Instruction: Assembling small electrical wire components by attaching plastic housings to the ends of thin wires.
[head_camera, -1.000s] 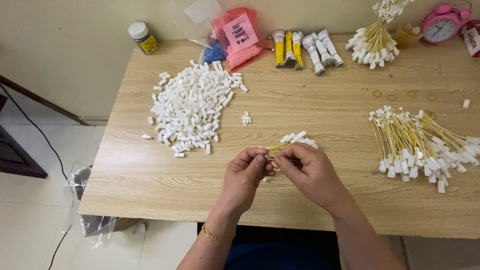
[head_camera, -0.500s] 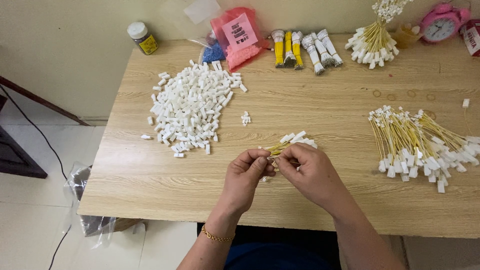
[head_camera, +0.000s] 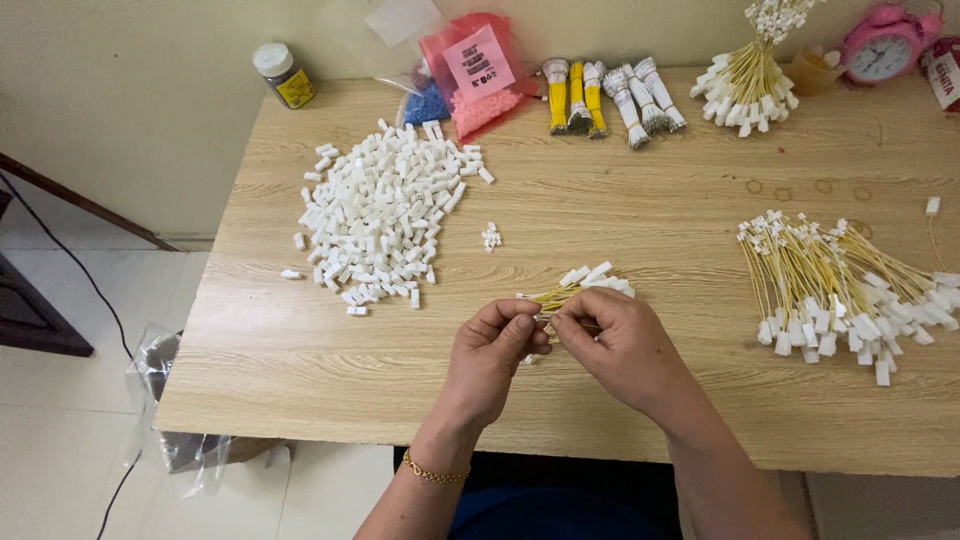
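Note:
Both hands meet over the front middle of a wooden table (head_camera: 640, 200). My left hand (head_camera: 493, 350) and my right hand (head_camera: 612, 340) pinch a small bundle of yellow wires with white plug ends (head_camera: 585, 284), fingertips touching at its near end. The white ends fan out beyond my right hand. A gold bracelet circles my left wrist. What the fingertips grip exactly is hidden by the fingers.
A heap of small white plastic housings (head_camera: 385, 212) lies at the left. A pile of finished yellow wires (head_camera: 840, 285) lies at the right. Along the back stand a jar (head_camera: 283, 75), pink bag (head_camera: 475, 75), tied wire bundles (head_camera: 605, 95), a wire bunch (head_camera: 745, 85) and pink clock (head_camera: 880, 45).
The hands stay in nearly the same place, with only small finger movements on the wire bundle.

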